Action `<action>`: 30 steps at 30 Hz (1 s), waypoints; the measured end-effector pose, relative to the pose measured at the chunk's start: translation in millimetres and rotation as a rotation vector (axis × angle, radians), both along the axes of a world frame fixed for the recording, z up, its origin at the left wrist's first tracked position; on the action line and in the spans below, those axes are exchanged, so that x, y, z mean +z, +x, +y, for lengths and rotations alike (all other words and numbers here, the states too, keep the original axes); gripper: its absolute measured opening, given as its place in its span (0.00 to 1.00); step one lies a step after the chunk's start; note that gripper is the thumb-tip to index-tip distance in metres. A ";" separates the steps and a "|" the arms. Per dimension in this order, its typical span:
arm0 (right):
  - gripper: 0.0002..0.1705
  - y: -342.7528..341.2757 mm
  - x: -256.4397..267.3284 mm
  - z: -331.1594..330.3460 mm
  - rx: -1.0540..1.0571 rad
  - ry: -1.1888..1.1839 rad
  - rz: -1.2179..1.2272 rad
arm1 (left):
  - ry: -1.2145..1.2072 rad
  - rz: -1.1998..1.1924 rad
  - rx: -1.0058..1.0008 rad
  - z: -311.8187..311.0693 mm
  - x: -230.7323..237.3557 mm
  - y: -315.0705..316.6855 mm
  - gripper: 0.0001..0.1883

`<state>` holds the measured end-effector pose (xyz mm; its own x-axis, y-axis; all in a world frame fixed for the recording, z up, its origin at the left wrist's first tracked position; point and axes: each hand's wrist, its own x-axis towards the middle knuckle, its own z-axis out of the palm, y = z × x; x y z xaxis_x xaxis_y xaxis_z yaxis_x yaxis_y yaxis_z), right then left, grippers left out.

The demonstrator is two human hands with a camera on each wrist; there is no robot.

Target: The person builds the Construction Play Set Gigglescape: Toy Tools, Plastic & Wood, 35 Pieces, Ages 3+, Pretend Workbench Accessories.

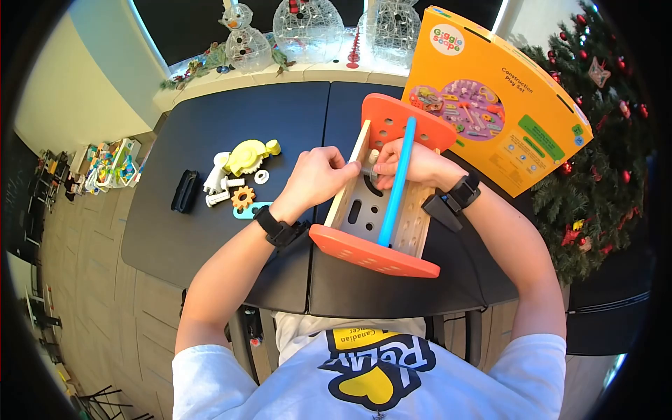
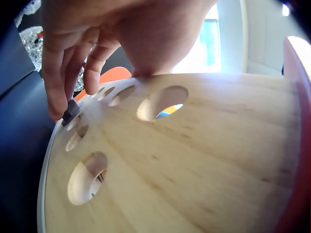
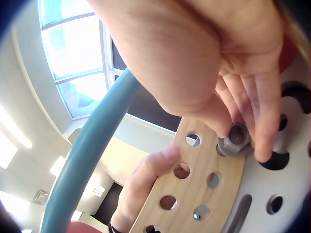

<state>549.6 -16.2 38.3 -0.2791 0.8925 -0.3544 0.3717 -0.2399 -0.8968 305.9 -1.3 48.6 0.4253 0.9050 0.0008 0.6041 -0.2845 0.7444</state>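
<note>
A toy toolbox with orange end panels (image 1: pixel 374 253), a blue bar handle (image 1: pixel 397 183) and holed wooden sides (image 2: pixel 194 160) stands on the table in front of me. My left hand (image 1: pixel 318 175) grips its left side, thumb over the top edge. Outside that side, a left fingertip presses a small grey piece (image 2: pixel 71 111) low on the panel. Reaching inside under the handle, my right hand (image 1: pixel 411 165) pinches a grey hex nut (image 3: pixel 235 138) against the inner face of the same side. A cream-coloured peg (image 1: pixel 374 157) stands near the right fingers.
Left on the dark table (image 1: pixel 168 238) lie a yellow toy piece (image 1: pixel 245 158), an orange gear (image 1: pixel 243 197), white bolts (image 1: pixel 218 199), a white ring (image 1: pixel 262 176), a light-blue strip (image 1: pixel 246 211) and a black case (image 1: pixel 185 191). An orange box (image 1: pixel 490 105) stands behind right, beside a decorated tree (image 1: pixel 595 168).
</note>
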 end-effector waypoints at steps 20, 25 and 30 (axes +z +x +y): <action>0.12 5.4 -6.9 2.4 0.061 -0.014 0.034 | -0.001 -0.016 0.002 2.1 -2.9 3.3 0.21; 0.17 2.8 -5.9 3.7 0.093 0.068 -0.104 | 0.005 -0.009 0.009 2.3 -3.0 3.9 0.21; 0.18 -0.9 0.6 1.3 0.116 0.208 -0.231 | -0.001 -0.018 0.011 2.8 -4.4 4.0 0.21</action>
